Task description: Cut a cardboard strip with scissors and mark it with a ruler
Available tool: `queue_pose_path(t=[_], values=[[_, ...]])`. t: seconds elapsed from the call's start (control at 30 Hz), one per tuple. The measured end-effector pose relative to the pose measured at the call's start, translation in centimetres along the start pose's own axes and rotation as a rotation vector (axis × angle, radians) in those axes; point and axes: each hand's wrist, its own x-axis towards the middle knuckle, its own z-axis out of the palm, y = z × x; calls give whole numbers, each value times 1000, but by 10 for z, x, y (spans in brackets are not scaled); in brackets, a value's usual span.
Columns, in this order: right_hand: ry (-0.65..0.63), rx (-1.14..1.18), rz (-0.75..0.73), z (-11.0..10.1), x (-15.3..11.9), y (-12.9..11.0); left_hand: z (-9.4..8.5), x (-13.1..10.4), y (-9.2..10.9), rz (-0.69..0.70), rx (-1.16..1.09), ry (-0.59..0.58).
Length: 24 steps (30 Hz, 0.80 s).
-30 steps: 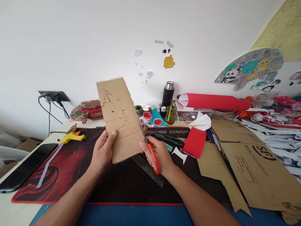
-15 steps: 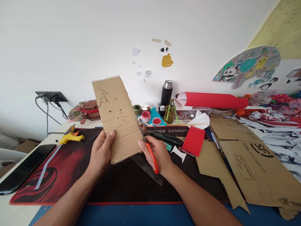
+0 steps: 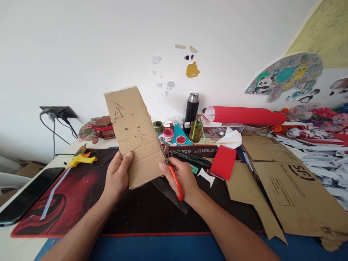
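Note:
A tall piece of brown cardboard (image 3: 133, 127), creased and scuffed, is held up over the dark mat. My left hand (image 3: 117, 175) grips its lower left edge, thumb on the front face and fingers behind. In my right hand (image 3: 181, 177) is a pair of scissors (image 3: 176, 183) with orange handles. Their blades lie along the cardboard's right edge and point up and away; how far they are apart I cannot make out. Beneath the cardboard, a dark metal ruler-like strip (image 3: 174, 199) rests on the mat.
A yellow glue gun (image 3: 83, 157) and a phone (image 3: 29, 194) lie at left. Behind stand paint jars (image 3: 168, 134) and a black thermos (image 3: 192, 108). A black utility knife (image 3: 190, 157), red card (image 3: 224, 162) and large cardboard sheets (image 3: 296, 195) are on the right.
The cardboard's top tilts very slightly to the left. Both hands keep their hold, and the scissors stay at the right edge. The view has shifted a little.

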Motion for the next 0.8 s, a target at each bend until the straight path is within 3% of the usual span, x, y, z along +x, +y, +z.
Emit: queue_pose_path(t=[0.8], values=[[27, -95, -48, 1, -3, -8, 1, -1, 2, 11, 9, 34]])
